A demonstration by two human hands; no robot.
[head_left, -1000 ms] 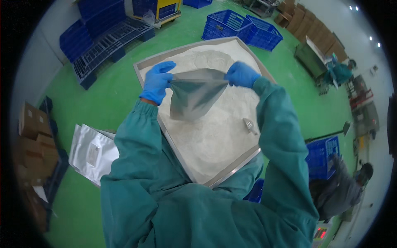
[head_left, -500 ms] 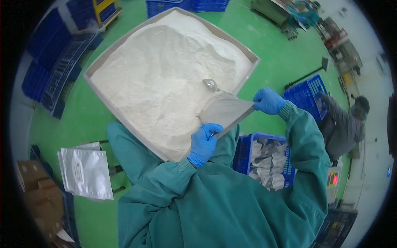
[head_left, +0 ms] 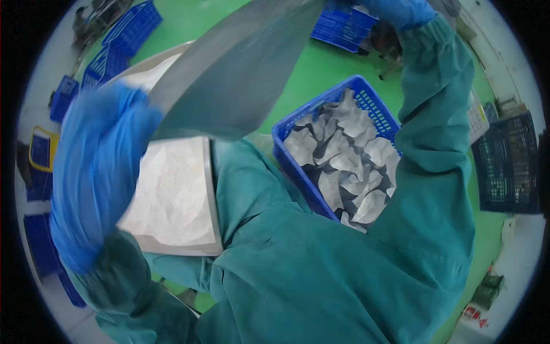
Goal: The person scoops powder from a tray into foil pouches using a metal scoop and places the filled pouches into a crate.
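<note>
My left hand (head_left: 94,178) in a blue glove, blurred and very close to the camera, grips one end of a silver foil bag (head_left: 235,74). My right hand (head_left: 401,11), also blue-gloved, holds the bag's other end at the top edge of the view. The bag stretches across the upper picture between the two hands. Below it lies a shallow metal tray (head_left: 213,200) filled with white powder. To the right stands a blue plastic crate (head_left: 321,200) full of crumpled silver bags. My green sleeves and gown fill the lower part.
Green floor all around. Blue crates (head_left: 114,46) stand at the upper left, more (head_left: 344,26) at the top, dark crates (head_left: 510,166) at the right. Blue pallets or crates (head_left: 40,241) line the left rim.
The view has turned toward the blue crate on the right. Both hands have lifted the foil bag from the tray's edge up close to the camera, so it now spans the upper picture.
</note>
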